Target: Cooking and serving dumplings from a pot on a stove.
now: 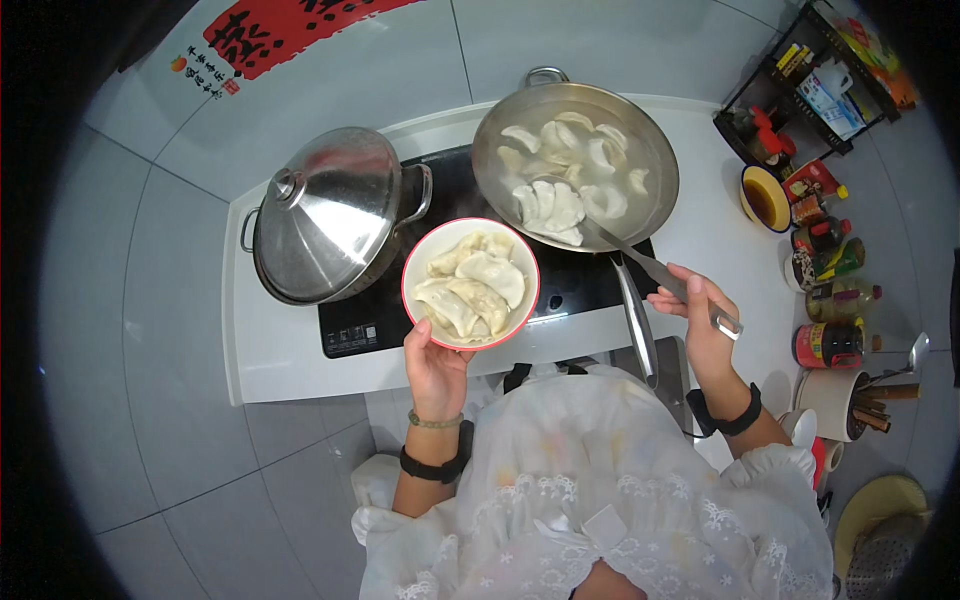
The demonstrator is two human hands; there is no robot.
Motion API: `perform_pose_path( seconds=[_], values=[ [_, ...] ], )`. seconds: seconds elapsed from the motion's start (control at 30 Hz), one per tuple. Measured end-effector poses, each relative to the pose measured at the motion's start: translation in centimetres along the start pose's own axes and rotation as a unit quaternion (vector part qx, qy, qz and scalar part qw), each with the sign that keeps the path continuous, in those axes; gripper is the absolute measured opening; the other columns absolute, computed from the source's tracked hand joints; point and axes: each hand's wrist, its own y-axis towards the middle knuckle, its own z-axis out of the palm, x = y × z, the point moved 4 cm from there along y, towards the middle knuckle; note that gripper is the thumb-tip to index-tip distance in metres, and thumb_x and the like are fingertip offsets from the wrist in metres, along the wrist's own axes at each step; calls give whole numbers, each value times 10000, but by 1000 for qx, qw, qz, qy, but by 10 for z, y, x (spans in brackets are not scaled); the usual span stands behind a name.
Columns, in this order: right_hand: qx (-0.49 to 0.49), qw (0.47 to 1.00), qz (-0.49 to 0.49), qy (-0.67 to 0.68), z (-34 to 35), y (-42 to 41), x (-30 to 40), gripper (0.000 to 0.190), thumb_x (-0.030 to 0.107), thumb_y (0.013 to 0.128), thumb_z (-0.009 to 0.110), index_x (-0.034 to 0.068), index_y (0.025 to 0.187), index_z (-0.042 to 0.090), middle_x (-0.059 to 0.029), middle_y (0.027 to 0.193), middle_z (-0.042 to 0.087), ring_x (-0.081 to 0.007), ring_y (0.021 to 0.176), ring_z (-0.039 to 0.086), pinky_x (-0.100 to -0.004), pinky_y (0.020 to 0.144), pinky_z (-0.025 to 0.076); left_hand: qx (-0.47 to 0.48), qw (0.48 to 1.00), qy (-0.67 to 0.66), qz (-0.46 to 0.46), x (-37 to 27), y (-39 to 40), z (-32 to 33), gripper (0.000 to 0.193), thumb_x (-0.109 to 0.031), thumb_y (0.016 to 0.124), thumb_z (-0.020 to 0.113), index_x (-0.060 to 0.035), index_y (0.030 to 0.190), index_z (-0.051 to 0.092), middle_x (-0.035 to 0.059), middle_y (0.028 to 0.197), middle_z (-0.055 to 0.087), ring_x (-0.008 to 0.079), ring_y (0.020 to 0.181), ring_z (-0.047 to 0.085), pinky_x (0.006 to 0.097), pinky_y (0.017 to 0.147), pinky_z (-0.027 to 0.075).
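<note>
My left hand (436, 369) holds a white bowl with a red rim (406, 289) from below, thumb on its edge. Several cooked dumplings (472, 289) fill the bowl. In my right hand (699, 315) is the handle of a metal ladle or skimmer (645, 262), angled down into a steel wok (667, 169). Its head is hidden beneath a small heap of dumplings (551, 210) near the wok's front side. More dumplings (559, 139) float in the cloudy water behind. The wok's long metal handle (637, 322) points toward me, left of my right hand.
On the left of the black cooktop (352, 334) stands a lidded steel pot (330, 217). Along the right are a yellow bowl of brown sauce (765, 199), several condiment bottles (829, 345), a utensil holder (821, 405) and a black rack (817, 82).
</note>
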Motion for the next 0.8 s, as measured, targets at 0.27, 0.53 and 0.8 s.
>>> perform_pose_path(
  seconds=[0.27,0.53,0.8],
  values=[
    [17,998,-58,-14,3,-10,3,379,239,954,414,-95,1044,567,-126,903,585,-194,764,643,-256,710,527,-8,1000,7,-5,2,1,-2,566,-372,855,448,-32,1299,362,139,1276,469,259,1149,496,409,927,452],
    [-14,1000,-12,4,-3,-3,5,418,292,952,411,-84,1058,560,-150,817,616,-204,728,648,-262,692,531,2,1000,4,1,2,0,-2,558,-372,857,445,-34,1294,369,137,1273,472,255,1144,501,401,920,459],
    [-62,986,82,131,-29,36,2,440,322,937,439,-100,1016,537,-162,775,616,-246,691,657,-257,617,559,-14,1000,-13,-14,6,2,-10,550,-371,846,477,-36,1273,393,126,1257,482,253,1119,512,392,893,468]
  ],
)
